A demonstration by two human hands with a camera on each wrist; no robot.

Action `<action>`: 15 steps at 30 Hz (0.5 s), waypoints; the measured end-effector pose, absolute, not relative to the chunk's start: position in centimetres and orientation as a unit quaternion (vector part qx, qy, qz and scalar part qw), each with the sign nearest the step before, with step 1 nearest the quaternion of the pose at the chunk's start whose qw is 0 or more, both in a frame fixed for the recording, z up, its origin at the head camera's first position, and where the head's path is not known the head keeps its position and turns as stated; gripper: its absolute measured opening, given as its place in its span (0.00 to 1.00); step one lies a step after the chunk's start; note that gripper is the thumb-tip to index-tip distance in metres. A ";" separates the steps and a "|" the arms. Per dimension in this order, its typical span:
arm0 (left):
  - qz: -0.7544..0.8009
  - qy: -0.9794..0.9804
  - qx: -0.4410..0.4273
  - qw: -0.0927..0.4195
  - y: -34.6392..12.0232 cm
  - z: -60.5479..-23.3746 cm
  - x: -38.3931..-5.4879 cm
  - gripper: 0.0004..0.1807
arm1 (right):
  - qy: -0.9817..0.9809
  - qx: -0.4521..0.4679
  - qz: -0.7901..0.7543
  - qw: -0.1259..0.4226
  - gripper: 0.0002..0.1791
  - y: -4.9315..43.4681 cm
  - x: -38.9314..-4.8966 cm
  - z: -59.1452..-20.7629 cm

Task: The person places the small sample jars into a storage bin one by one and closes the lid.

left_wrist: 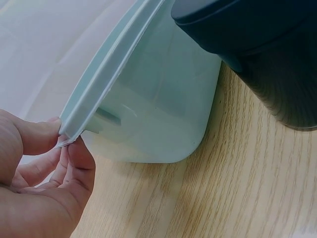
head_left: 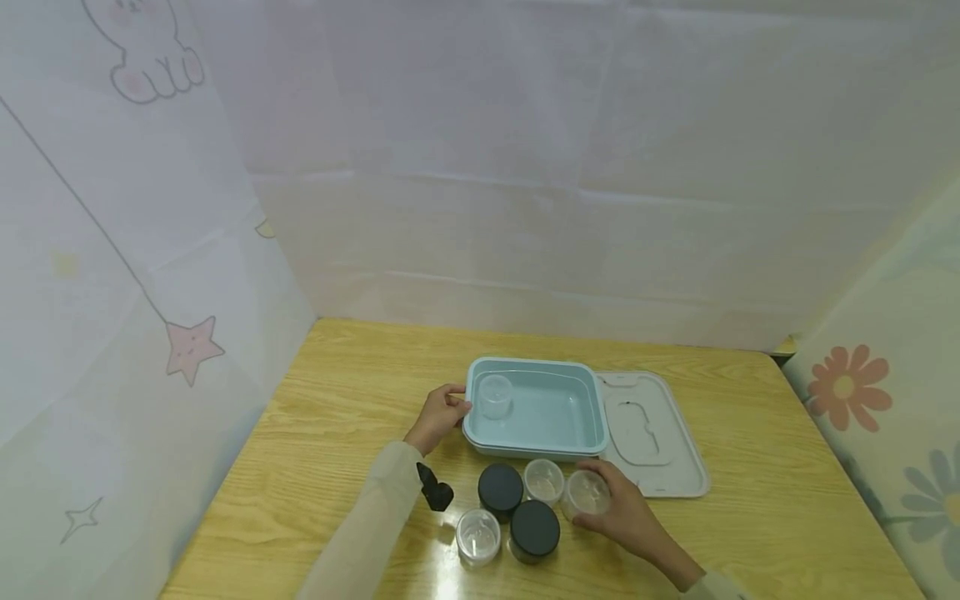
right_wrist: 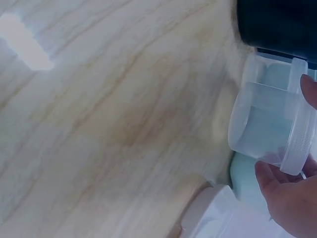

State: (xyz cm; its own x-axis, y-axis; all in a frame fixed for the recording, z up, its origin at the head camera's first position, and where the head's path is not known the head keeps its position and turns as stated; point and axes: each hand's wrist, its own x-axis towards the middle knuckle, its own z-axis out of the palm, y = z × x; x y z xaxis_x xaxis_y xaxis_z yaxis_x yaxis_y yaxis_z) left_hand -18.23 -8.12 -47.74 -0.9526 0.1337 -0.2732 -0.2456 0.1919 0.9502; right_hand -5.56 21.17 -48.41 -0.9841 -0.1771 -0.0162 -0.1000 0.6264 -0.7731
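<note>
On the table stands a light blue plastic bin (head_left: 555,412), one small clear jar (head_left: 495,397) inside it at the left. My left hand (head_left: 441,417) pinches the bin's left rim between thumb and fingers, plain in the left wrist view on the bin (left_wrist: 158,119). With my right hand (head_left: 624,515) I grip another clear jar (head_left: 587,493) just in front of the bin. In the right wrist view this jar (right_wrist: 265,124) is tilted, thumb and fingers around its ribbed lid end. Beside it stand a clear jar (head_left: 543,481) and two black-lidded jars (head_left: 500,487) (head_left: 535,528).
One more clear jar (head_left: 477,536) stands at the front left of the group. A white lid (head_left: 675,450) with a raised outline lies right of the bin, partly behind it. Printed cloth walls (head_left: 480,233) enclose the wooden table (head_left: 360,392) at back and sides.
</note>
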 end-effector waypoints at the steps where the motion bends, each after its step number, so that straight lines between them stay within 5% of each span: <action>1: 0.635 0.757 -0.037 0.149 -8.1 -47.8 -18.2 0.20 | 0.902 -0.080 -0.423 0.046 0.41 21.2 -5.6 -48.2; 15: 0.627 0.764 -0.032 0.149 -8.0 -47.5 -18.1 0.20 | 0.898 -0.123 -0.421 0.009 0.37 22.4 -6.2 -44.9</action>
